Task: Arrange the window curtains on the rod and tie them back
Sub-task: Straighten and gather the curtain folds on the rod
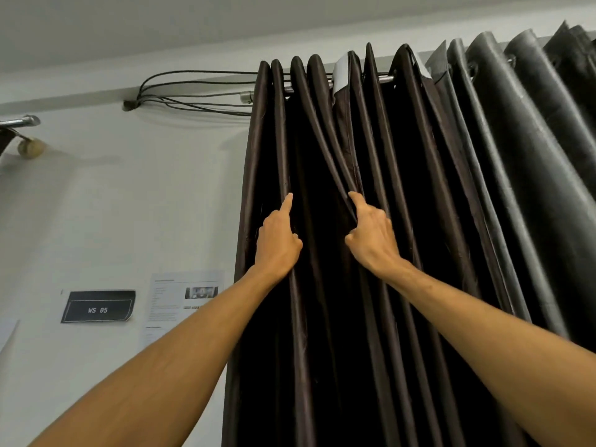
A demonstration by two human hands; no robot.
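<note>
A dark brown curtain [325,175] hangs in tight pleats from a metal rod [385,79] near the ceiling. Both my arms reach up into its folds. My left hand [278,238] grips a fold on the curtain's left side, index finger stretched up along the pleat, other fingers curled into the cloth. My right hand [371,235] grips a fold near the middle, index finger up along it, remaining fingers tucked behind the fabric. A grey curtain [529,150] hangs bunched on the same rod to the right. A white tag [341,74] shows at the brown curtain's top.
Black cables [193,91] run along the wall from a bracket to the rod's end cap [245,97]. Another rod end [22,121] and a round knob [30,148] sit at far left. A "WS 05" sign [98,307] and a printed sheet [183,301] are stuck on the white wall.
</note>
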